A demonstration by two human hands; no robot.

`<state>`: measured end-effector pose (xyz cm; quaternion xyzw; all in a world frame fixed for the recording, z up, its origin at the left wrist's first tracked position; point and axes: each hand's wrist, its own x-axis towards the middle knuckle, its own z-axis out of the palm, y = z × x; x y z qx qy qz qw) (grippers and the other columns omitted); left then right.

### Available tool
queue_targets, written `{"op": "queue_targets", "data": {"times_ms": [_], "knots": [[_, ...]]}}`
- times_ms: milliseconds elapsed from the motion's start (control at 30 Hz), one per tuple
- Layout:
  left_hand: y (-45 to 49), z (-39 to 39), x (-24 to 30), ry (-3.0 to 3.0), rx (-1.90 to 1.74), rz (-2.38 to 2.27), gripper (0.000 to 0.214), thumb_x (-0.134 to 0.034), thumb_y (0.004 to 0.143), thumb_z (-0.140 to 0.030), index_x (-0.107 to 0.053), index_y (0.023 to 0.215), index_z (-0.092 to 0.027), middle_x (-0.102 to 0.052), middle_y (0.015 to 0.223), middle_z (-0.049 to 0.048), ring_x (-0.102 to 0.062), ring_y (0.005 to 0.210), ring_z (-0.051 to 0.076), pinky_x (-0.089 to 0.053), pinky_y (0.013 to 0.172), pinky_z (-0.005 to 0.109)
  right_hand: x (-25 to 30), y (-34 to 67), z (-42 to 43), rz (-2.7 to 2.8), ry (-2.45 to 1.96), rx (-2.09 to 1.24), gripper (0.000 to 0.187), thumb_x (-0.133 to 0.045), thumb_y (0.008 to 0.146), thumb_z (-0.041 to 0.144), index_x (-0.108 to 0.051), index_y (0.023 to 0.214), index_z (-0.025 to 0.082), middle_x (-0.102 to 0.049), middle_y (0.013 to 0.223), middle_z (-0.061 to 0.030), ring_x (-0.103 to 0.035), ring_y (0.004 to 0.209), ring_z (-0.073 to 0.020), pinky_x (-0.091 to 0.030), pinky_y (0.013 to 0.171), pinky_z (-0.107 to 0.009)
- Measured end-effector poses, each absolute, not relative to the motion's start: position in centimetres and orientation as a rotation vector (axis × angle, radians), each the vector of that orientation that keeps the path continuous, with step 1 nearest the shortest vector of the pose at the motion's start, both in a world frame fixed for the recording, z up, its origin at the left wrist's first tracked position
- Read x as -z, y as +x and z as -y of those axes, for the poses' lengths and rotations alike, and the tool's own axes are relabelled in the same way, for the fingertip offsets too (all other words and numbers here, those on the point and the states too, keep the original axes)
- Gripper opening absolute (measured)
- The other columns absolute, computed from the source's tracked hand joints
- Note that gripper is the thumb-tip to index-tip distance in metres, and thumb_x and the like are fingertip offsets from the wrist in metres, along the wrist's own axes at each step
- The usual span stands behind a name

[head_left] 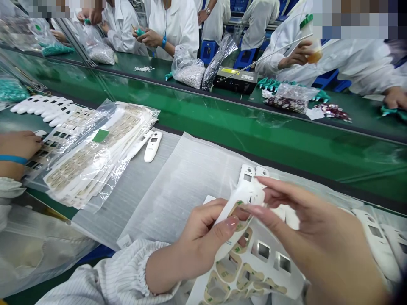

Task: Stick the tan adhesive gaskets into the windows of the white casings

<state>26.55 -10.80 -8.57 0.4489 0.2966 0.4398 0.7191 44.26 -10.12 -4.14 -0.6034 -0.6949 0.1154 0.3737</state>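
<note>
My left hand [197, 241] is closed around a long white plastic casing [243, 192], its thumb lying along the side. With its fingers curled at the casing's upper end, my right hand [321, 228] grips it there, slightly blurred. Whether a small piece is pinched between those fingertips, I cannot make out. Below both hands lies a white sheet of tan adhesive stickers [227, 267], with square silver-dark windows [263, 250] on it. Just beyond my fingers, a white casing with a small window [247, 174] rests on the table, and more casings [372, 233] are at the right.
A clear bag of sticker sheets [92, 156] lies left, beside loose casings [153, 146]. A co-worker's hand [19, 148] touches a casing there. Beyond a green divider [222, 123], other people work among bags of small parts [189, 74] and a black box [235, 79].
</note>
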Motion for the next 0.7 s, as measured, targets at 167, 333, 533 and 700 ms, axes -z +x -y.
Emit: {"op": "queue_targets", "data": {"times_ms": [167, 333, 533, 700], "knots": [[26.2, 10.6, 8.4, 1.179, -0.932, -0.726, 0.043, -0.047, 0.097, -0.039, -0.074, 0.074, -0.014, -0.062, 0.080, 0.0065, -0.059, 0.077, 0.016, -0.046, 0.074, 0.028, 4.1, 42.9, 9.4, 1.671, -1.670, -0.766, 0.031, -0.071, 0.077, 0.046, -0.056, 0.065, 0.022, -0.047, 0.050, 0.0059, -0.043, 0.042, -0.0083, -0.034, 0.038, -0.021], [26.7, 10.7, 9.1, 1.002, -0.899, -0.722, 0.035, -0.051, 0.095, -0.041, -0.075, 0.085, -0.017, -0.062, 0.081, 0.0044, -0.061, 0.069, 0.014, -0.047, 0.060, 0.025, 4.9, 44.1, 8.7, 1.575, -1.556, -1.162, 0.027, -0.073, 0.076, 0.044, -0.065, 0.072, 0.019, -0.058, 0.057, 0.0018, -0.045, 0.048, -0.0086, -0.035, 0.043, -0.021], [27.0, 9.2, 9.5, 0.874, -1.055, -0.980, 0.031, -0.054, 0.092, -0.040, -0.077, 0.094, -0.019, -0.068, 0.091, 0.0043, -0.062, 0.078, 0.015, -0.046, 0.067, 0.023, 7.3, 47.2, 5.2, 1.010, -1.200, -1.600, 0.037, -0.082, 0.066, 0.041, -0.057, 0.052, 0.018, -0.042, 0.036, 0.0059, -0.035, 0.033, -0.0056, -0.028, 0.034, -0.020], [26.7, 8.0, 9.3, 0.775, -1.077, -1.078, 0.025, -0.068, 0.078, -0.036, -0.077, 0.093, -0.019, -0.066, 0.103, 0.0040, -0.061, 0.069, 0.012, -0.049, 0.065, 0.023, 10.2, 49.5, 3.4, 0.707, -1.133, -1.292, 0.028, -0.077, 0.068, 0.042, -0.058, 0.067, 0.022, -0.062, 0.060, 0.0048, -0.056, 0.052, -0.0077, -0.052, 0.055, -0.020]]}}
